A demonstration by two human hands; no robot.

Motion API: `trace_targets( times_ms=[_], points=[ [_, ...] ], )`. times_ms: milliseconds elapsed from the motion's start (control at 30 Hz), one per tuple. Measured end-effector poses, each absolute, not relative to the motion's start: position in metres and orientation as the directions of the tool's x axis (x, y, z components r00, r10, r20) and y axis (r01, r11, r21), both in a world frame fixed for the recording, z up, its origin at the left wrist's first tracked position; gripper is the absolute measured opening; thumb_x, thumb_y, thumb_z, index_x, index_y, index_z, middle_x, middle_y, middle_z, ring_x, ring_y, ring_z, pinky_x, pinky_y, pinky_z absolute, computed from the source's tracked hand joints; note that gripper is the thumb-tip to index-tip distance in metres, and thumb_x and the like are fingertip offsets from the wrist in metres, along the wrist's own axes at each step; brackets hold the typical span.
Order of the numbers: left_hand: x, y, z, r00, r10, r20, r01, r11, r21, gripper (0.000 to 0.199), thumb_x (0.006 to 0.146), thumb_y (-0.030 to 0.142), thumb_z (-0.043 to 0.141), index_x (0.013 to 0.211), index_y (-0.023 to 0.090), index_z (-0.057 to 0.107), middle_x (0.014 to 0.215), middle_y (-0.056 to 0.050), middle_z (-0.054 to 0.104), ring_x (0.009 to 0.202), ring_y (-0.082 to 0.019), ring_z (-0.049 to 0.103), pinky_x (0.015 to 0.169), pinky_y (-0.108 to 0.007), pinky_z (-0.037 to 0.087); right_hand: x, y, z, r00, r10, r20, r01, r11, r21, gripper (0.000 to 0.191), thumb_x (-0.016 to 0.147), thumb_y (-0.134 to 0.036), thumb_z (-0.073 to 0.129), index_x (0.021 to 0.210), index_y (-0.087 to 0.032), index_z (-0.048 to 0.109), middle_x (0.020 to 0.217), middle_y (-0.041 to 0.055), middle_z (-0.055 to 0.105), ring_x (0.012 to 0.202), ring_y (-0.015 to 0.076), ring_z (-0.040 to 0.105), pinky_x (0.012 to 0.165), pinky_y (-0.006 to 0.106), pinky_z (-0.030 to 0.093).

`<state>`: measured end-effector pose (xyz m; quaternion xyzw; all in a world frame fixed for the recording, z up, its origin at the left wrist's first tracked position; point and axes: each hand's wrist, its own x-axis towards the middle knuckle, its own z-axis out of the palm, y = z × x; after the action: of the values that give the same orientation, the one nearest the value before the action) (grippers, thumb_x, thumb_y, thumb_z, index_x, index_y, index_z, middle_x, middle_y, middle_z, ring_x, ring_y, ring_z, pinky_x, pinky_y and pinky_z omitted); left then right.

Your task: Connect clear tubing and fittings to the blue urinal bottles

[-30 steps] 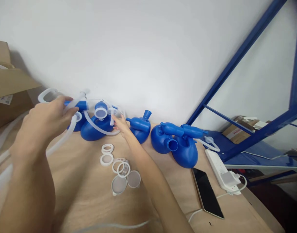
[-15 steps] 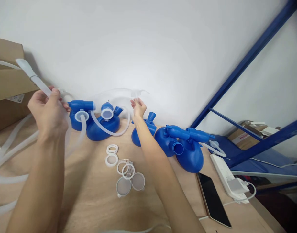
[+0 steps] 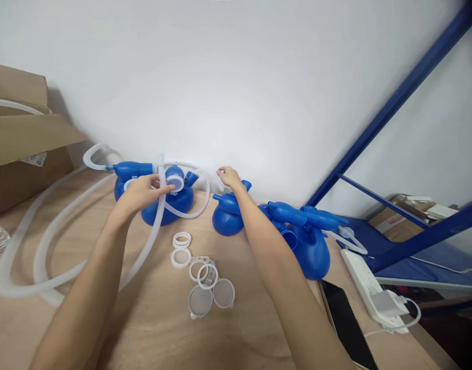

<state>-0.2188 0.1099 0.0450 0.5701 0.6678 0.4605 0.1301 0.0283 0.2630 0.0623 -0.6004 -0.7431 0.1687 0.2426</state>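
Observation:
My left hand (image 3: 145, 191) pinches a translucent white hose (image 3: 156, 223) near its upper end, in front of the blue bottles at the left. One of these, a blue bottle (image 3: 185, 200), has a round clear lid (image 3: 175, 183) hanging at its neck. My right hand (image 3: 229, 176) is by the wall, just above another blue bottle (image 3: 226, 218); its fingers are curled, and what they hold, if anything, is hidden. White rings (image 3: 182, 239) and round clear caps (image 3: 200, 300) lie on the wooden table (image 3: 151, 318) between my forearms.
Hose loops (image 3: 39, 246) spread over the table's left side beside an open cardboard box (image 3: 31, 139). More blue bottles (image 3: 311, 252), a black phone (image 3: 346, 321) and a white power strip (image 3: 369, 288) are at the right. A blue metal shelf frame (image 3: 390, 90) rises behind them.
My left hand has moved right, from beside the box to the left bottles, with the hose in it. The hose end is now upright. My right hand has shifted slightly right and down.

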Motion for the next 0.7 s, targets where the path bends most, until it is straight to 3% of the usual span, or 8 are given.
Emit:
trace_targets(
  times_ms=[100, 167, 400, 533, 633, 700],
  points=[
    [-0.215, 0.107, 0.050, -0.305, 0.926, 0.223, 0.714, 0.068, 0.696, 0.047, 0.070, 0.065, 0.076, 0.088, 0.022, 0.077, 0.076, -0.006, 0.077, 0.070, -0.028, 0.073, 0.066, -0.034, 0.055, 0.027, 0.268, 0.064, -0.324, 0.945, 0.034, 0.816, 0.298, -0.496, 0.034, 0.102, -0.042, 0.066, 0.114, -0.014, 0.079, 0.119, 0.0129, 0.080, 0.112, 0.0246, 0.072, 0.100, 0.030, 0.051],
    [-0.213, 0.105, 0.054, -0.263, 0.951, 0.160, 0.779, 0.112, 0.617, 0.050, 0.074, 0.068, 0.071, 0.093, 0.022, 0.076, 0.087, -0.008, 0.079, 0.080, -0.029, 0.075, 0.072, -0.034, 0.055, 0.025, 0.268, 0.065, -0.387, 0.922, -0.004, 0.813, 0.340, -0.473, 0.035, 0.102, -0.045, 0.066, 0.110, -0.013, 0.080, 0.112, 0.0116, 0.082, 0.105, 0.0223, 0.074, 0.095, 0.026, 0.052],
    [-0.215, 0.111, 0.047, -0.200, 0.969, 0.147, 0.901, 0.122, 0.416, 0.054, 0.081, 0.067, 0.065, 0.107, 0.020, 0.068, 0.106, -0.013, 0.077, 0.095, -0.035, 0.072, 0.079, -0.039, 0.054, 0.010, 0.240, 0.074, -0.411, 0.900, 0.146, 0.794, 0.432, -0.428, 0.038, 0.105, -0.045, 0.057, 0.129, -0.022, 0.073, 0.133, 0.0099, 0.076, 0.123, 0.0252, 0.070, 0.105, 0.035, 0.051],
    [-0.211, 0.118, 0.037, -0.057, 0.978, 0.203, 0.964, 0.001, 0.266, 0.065, 0.082, 0.071, 0.063, 0.122, 0.019, 0.070, 0.116, -0.017, 0.074, 0.108, -0.039, 0.069, 0.086, -0.042, 0.055, -0.003, 0.199, 0.074, -0.391, 0.876, 0.281, 0.803, 0.474, -0.361, 0.034, 0.108, -0.034, 0.045, 0.128, -0.025, 0.071, 0.131, 0.0088, 0.075, 0.122, 0.0289, 0.069, 0.104, 0.044, 0.053],
    [-0.208, 0.120, 0.035, 0.088, 0.988, 0.127, 0.970, -0.114, 0.215, 0.078, 0.078, 0.076, 0.062, 0.133, 0.022, 0.071, 0.122, -0.016, 0.072, 0.123, -0.039, 0.063, 0.102, -0.043, 0.052, -0.011, 0.168, 0.062, -0.436, 0.831, 0.345, 0.807, 0.531, -0.259, 0.035, 0.107, -0.024, 0.041, 0.127, -0.019, 0.070, 0.126, 0.0143, 0.075, 0.119, 0.0316, 0.068, 0.102, 0.046, 0.054],
    [-0.210, 0.120, 0.036, 0.180, 0.982, 0.049, 0.952, -0.187, 0.242, 0.075, 0.079, 0.075, 0.059, 0.130, 0.023, 0.076, 0.121, -0.015, 0.073, 0.130, -0.038, 0.058, 0.110, -0.041, 0.047, -0.015, 0.153, 0.048, -0.501, 0.784, 0.366, 0.769, 0.598, -0.228, 0.038, 0.106, -0.021, 0.044, 0.137, -0.013, 0.064, 0.129, 0.0181, 0.073, 0.126, 0.0333, 0.063, 0.107, 0.047, 0.052]
  ],
)
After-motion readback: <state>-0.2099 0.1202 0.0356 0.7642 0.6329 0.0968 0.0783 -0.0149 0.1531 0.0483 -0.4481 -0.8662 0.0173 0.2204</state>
